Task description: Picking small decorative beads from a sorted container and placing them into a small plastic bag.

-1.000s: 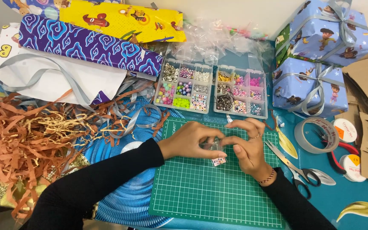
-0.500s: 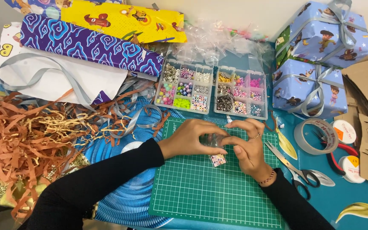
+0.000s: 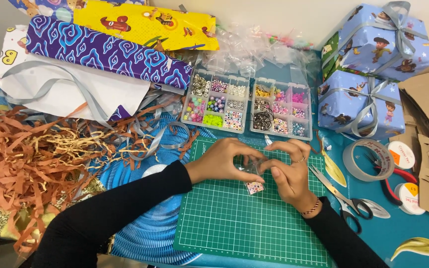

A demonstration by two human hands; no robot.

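I am pinching a small clear plastic bag (image 3: 252,167) between the fingertips of my left hand (image 3: 220,161) and my right hand (image 3: 286,171), both closed on it just above the green cutting mat (image 3: 234,223); I judge that I am working at the bag's mouth, though whether it is open I cannot tell. A second little packet of coloured beads (image 3: 254,187) is lying on the mat just below my fingers, touching neither hand. The next move, I think, is calling for a steady grip from one hand while the other works the thin film apart without spilling anything. Beyond my hands, two clear bead organisers (image 3: 247,105) are sitting side by side, their compartments showing pink, green, white and metallic beads. At the right, two blue cartoon-print gift boxes (image 3: 368,64) are sitting tied with grey ribbon, with a roll of clear tape (image 3: 368,159), scissors (image 3: 346,196) and round thread spools with orange labels (image 3: 404,171) nearby.
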